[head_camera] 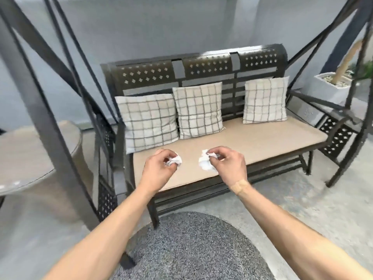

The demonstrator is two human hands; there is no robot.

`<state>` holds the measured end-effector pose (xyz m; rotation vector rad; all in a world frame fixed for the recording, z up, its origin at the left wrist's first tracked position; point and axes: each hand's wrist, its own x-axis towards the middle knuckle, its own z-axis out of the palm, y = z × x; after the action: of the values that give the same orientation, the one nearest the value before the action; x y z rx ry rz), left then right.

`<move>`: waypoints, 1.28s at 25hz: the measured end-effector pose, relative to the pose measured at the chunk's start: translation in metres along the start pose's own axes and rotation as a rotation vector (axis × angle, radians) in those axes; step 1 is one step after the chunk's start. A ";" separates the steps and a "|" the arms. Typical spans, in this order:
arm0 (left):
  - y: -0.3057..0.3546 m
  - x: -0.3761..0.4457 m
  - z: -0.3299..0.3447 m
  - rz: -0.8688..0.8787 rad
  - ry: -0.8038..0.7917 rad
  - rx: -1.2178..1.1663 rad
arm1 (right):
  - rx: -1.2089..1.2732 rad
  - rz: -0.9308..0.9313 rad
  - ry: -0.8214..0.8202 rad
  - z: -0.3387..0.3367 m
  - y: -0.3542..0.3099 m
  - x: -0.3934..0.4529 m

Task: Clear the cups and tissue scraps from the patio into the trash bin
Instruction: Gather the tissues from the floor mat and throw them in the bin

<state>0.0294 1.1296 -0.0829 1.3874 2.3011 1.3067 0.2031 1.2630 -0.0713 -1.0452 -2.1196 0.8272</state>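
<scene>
Both hands are over the near edge of the swing bench's tan seat cushion, each closed on paper. The left hand pinches a crumpled tissue scrap in curled fingers; the right hand grips a larger tissue wad. Whether the wad rests on the cushion or is lifted clear cannot be told. Judged step: collection of tissue scraps from the bench, both pieces secured. No trash bin and no cups are in view, so the next move calls for turning away from the bench, locating the bin and carrying both pieces there without dropping them. Surroundings: three checked pillows stand against the far backrest; a round table stands at left; a speckled grey rug lies near the feet; a planter sits far right. The slanted frame struts flank the bench on both sides and may hinder the turn.
</scene>
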 end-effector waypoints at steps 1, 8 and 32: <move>-0.005 -0.011 -0.019 -0.040 0.045 0.028 | 0.026 -0.037 -0.035 0.014 -0.012 -0.001; -0.056 -0.132 -0.169 -0.321 0.385 0.133 | 0.165 -0.319 -0.323 0.130 -0.139 -0.050; -0.162 -0.617 -0.513 -0.864 1.059 0.352 | 0.427 -0.876 -1.029 0.422 -0.502 -0.464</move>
<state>0.0025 0.3109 -0.0675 -0.5589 3.2121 1.4761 -0.1085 0.5227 -0.0683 0.7022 -2.5889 1.3816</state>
